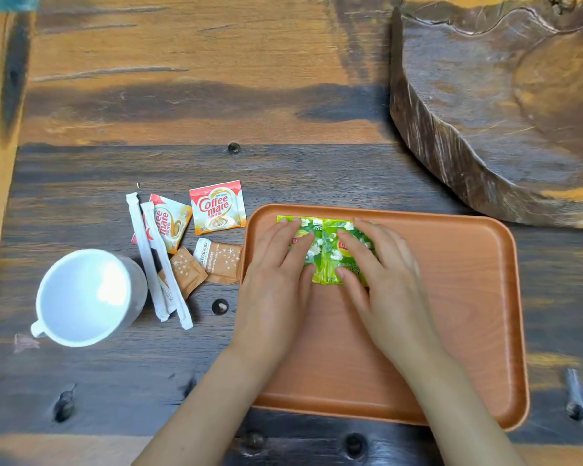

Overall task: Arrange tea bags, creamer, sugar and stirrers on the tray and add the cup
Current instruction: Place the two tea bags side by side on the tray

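Hands lie flat, fingers spread, on 2 green tea bags [323, 250] that sit side by side, edges touching, in the tray's [458, 297] far-left corner. Left hand [276, 264] presses the left bag, right hand [381, 264] the right; neither grips anything. Off the tray to its left, on the table [182, 112], lie 2 creamer packets [216, 206], 2 brown sugar packets [221, 262] and 2 wrapped stirrers [155, 257]. Further left stands the white cup [88, 297], upright.
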`<state>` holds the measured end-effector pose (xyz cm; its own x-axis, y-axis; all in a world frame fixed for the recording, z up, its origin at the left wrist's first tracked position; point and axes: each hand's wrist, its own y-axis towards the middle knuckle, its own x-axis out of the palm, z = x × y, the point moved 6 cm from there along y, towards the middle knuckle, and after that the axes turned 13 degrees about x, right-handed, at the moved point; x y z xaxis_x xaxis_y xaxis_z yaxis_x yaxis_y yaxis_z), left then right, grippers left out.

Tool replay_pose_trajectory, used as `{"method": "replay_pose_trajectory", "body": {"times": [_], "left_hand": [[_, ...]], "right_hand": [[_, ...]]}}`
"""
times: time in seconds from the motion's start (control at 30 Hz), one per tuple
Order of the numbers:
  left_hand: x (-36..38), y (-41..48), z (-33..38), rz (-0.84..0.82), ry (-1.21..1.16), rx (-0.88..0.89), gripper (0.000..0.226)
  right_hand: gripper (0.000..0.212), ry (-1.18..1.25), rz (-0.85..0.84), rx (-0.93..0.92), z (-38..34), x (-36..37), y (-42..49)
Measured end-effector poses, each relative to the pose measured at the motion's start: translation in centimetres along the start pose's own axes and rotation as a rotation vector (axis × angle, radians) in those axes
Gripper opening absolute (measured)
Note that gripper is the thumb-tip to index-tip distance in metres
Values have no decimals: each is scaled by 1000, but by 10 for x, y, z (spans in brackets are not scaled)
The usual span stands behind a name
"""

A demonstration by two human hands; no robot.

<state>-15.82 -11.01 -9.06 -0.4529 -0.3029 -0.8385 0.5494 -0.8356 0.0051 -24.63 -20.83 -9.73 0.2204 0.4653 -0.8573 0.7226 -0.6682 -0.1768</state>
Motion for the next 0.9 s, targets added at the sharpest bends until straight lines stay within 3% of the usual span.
{"method": "replay_pose_trajectory", "body": {"times": [0.9], "left_hand": [[-1,5,-2,-12,-22,13,34]], "right_hand": [[41,14,-13,16,3,1,4]]}}
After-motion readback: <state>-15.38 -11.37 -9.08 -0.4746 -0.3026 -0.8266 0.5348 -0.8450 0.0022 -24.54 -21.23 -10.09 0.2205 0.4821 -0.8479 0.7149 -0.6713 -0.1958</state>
